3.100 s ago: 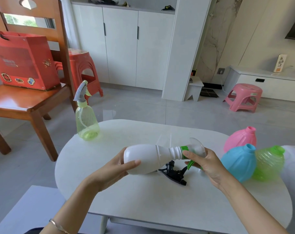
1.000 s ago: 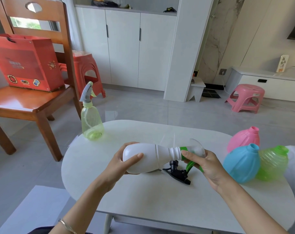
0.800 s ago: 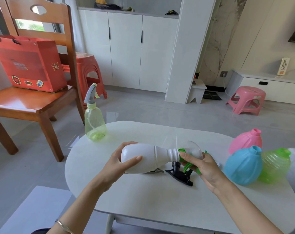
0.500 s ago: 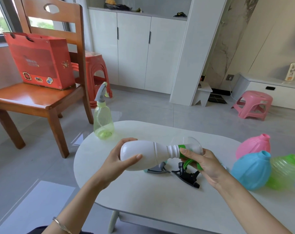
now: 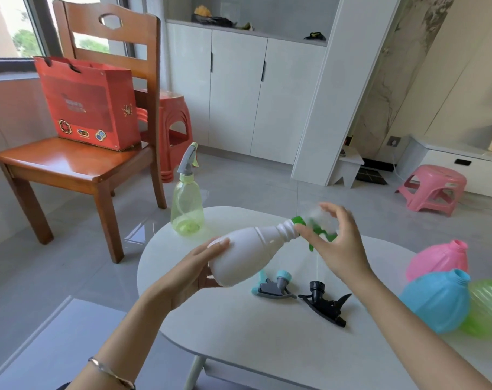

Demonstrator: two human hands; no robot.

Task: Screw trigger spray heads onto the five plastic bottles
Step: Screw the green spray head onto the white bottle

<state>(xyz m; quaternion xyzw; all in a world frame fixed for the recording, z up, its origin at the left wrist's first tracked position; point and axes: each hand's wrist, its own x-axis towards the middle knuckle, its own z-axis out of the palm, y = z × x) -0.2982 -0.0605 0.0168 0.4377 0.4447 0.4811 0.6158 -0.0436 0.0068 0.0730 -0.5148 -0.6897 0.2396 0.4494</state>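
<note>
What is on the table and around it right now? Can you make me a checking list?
Surface: white oval table.
Job's things: white bottle tilted in the left hand; blurred green spray head at its neck by the right hand. Yellow-green bottle upright, head on. Pink bottle, blue bottle, green bottle headless. Teal spray head and black spray head lie loose.
Clutter: nothing seen.
Grippers: both hands busy.
Cables: nothing seen.
Surroundings: wooden chair with red bag; pink stool.
</note>
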